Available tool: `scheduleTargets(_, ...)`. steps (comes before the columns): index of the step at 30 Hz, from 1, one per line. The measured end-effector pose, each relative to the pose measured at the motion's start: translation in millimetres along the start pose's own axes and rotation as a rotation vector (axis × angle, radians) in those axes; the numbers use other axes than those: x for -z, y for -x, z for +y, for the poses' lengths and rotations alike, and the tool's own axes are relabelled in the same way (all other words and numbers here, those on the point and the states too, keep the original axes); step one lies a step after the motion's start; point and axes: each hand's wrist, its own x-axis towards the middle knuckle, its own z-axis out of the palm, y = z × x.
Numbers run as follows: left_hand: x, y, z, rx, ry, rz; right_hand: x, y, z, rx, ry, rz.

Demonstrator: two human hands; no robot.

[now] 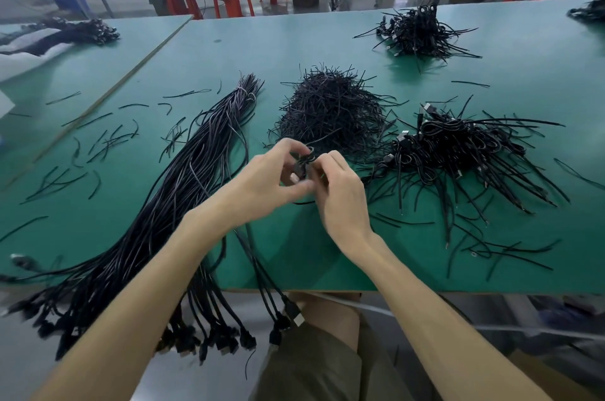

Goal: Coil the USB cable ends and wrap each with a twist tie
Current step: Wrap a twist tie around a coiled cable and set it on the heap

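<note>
We see the left hand point(271, 178) and right hand point(340, 194) meeting above the middle of the bench point(262, 47), both pinching a small coiled cable end point(304, 161) between thumbs and fingertips. The heap of twist ties point(330, 109) lies just beyond at twelve o'clock and the cable bundle point(183, 184) at nine. We judge the cable light and springy, apt to uncoil, so we would pinch it where the loops cross.

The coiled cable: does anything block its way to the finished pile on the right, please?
Nothing visible does. The left hand and right hand hold the coiled cable left of the finished pile; only its loose tails lie between.
</note>
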Motion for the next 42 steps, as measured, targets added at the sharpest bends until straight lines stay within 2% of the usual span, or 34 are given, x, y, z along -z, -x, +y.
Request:
scheduleTargets(1, 3, 2, 1, -0.049, 0.002, -0.056, 2, 0, -1, 0.007, -0.017, 0.016)
scheduleTargets(3, 8, 5, 1, -0.117, -0.017, -0.068, 6, 2, -4, 0.029, -0.031, 0.02)
scheduleTargets(8, 17, 5, 2, -0.308, -0.168, 0.19, 18, 6, -11, 0.138, -0.006, 0.002)
scheduleTargets(10, 16, 6, 6, -0.392, -0.179, 0.149, 23, 6, -12, 0.17, -0.018, 0.0)
scheduleTargets(13, 11, 8, 15, -0.325, -0.126, 0.036, 29, 5, -11, 0.19, -0.035, 0.029)
scheduleTargets(17, 2, 11, 25, -0.386, -0.348, 0.204, 34, 9, -10, 0.234, 0.01, 0.063)
scheduleTargets(19, 1, 12, 30, -0.344, -0.404, 0.237, 36, 9, -10, 0.272, 0.04, 0.087)
scheduleTargets(21, -3, 10, 36, -0.198, -0.434, 0.233, 38, 8, -6, 0.334, 0.104, 0.103)
scheduleTargets(25, -13, -1, 45, 0.133, -0.33, 0.22, 39, 2, 0, 0.545, 0.402, 0.126)
scheduleTargets(28, -9, -7, 51, 0.268, -0.177, 0.056, 41, 2, 7, 0.587, 0.484, 0.06)
scheduleTargets(31, 2, -7, 50, 0.25, 0.274, -0.113, 49, 8, 12, 0.496, 0.414, 0.016)
scheduleTargets(33, 10, -1, 42, 0.129, 0.393, -0.222, 52, 10, 10, 0.464, 0.371, 0.005)
scheduleTargets(35, 13, 4, 33, 0.019, 0.393, -0.295, 54, 10, 5, 0.453, 0.336, -0.001)
scheduleTargets(37, 10, 4, 26, -0.017, 0.412, -0.272, 54, 8, -1, 0.444, 0.329, 0.005)
scheduleTargets(39, 1, 1, 23, -0.045, 0.361, -0.163, 52, 8, -4, 0.435, 0.325, 0.02)
scheduleTargets(42, -9, -5, 21, -0.03, 0.057, 0.013, 50, 8, -6, 0.447, 0.304, 0.03)
